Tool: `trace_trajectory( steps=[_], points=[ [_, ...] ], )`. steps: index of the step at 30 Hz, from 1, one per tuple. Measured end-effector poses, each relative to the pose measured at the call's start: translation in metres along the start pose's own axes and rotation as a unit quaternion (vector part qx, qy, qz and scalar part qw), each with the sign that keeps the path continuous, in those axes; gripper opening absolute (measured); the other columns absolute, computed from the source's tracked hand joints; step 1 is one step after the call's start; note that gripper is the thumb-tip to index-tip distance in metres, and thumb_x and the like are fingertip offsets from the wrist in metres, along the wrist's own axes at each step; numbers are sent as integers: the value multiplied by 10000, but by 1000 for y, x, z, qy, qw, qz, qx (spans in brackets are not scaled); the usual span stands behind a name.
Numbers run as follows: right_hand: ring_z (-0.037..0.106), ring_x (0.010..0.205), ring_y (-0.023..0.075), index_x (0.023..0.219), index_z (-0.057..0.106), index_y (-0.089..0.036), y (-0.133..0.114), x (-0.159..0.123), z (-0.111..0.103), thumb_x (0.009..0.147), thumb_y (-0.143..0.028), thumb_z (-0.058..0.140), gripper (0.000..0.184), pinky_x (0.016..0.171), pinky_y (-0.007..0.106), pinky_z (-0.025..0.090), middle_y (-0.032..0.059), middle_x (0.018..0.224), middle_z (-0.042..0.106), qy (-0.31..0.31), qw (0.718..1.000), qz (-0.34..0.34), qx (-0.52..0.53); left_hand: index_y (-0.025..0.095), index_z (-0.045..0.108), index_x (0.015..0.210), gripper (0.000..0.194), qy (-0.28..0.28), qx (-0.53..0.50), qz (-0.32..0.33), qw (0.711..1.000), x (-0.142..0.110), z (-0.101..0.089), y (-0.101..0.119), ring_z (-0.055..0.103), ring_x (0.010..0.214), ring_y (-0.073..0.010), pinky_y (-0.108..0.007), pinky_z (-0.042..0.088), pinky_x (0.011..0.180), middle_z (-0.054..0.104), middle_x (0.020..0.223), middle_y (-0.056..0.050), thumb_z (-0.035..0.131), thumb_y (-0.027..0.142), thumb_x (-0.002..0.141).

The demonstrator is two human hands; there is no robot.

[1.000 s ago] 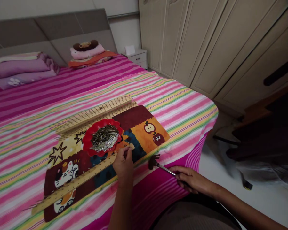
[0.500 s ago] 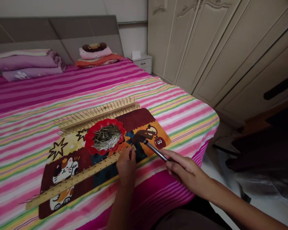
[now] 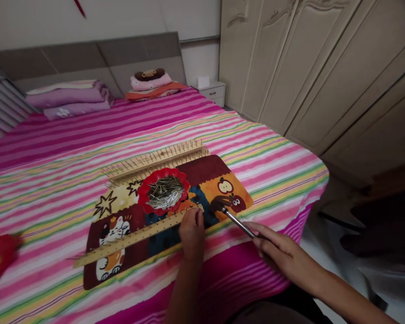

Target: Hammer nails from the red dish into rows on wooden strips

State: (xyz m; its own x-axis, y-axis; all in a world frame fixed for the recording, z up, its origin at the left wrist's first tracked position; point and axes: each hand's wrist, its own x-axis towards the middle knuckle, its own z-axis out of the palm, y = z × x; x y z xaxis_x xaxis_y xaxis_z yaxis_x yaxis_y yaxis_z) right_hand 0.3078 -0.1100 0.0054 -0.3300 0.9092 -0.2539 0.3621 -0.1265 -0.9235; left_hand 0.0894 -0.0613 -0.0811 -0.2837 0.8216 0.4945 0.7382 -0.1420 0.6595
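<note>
My right hand (image 3: 280,249) grips a hammer (image 3: 240,223) by its shiny metal handle. The hammer's dark head is smeared by motion above the orange part of a patterned mat (image 3: 216,165). Close to its left, my left hand (image 3: 191,231) is closed at the right end of a wooden strip (image 3: 131,240) lined with nails. Whether those fingers pinch a nail or the strip itself is hidden. Just behind the strip stands a red scalloped bowl (image 3: 141,198) holding many loose nails (image 3: 167,191).
More nail-studded wooden strips (image 3: 155,162) lie behind the bowl. A blurred red object (image 3: 0,258) is at the left on the striped bedsheet (image 3: 273,164). Folded bedding (image 3: 74,96) sits by the headboard, and wardrobes (image 3: 273,58) stand at the right.
The view has turned a little left, so the scene sits further right and the red object appears at left. Both hands keep about the same places beside the strip.
</note>
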Motion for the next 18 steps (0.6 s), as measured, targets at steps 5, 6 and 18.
trace_trajectory(
  steps=[5,6,18],
  points=[
    [616,970,245,1231,577,-218,49,-13,-2,824,-496,461,506,853,330,488,73,999,690,-21,999,48,-11,193,621,910,185,-7,-3,-27,1000,-4,-25,10,607,754,-135,-257,473,707,656,850,-50,473,273,830],
    [593,1046,268,1216,593,-217,60,-15,-2,814,-515,465,517,917,353,459,83,1088,676,-29,998,51,-18,193,622,909,192,1,11,-29,1000,-1,-35,10,605,769,-141,-264,469,720,655,858,-52,468,276,831],
    [601,970,279,1186,619,-212,110,-11,11,790,-479,490,494,813,370,506,72,1071,677,-21,996,88,-14,156,690,729,255,-105,419,-149,890,102,-102,-41,498,959,-349,-471,379,786,593,953,-178,556,371,698]
  ],
)
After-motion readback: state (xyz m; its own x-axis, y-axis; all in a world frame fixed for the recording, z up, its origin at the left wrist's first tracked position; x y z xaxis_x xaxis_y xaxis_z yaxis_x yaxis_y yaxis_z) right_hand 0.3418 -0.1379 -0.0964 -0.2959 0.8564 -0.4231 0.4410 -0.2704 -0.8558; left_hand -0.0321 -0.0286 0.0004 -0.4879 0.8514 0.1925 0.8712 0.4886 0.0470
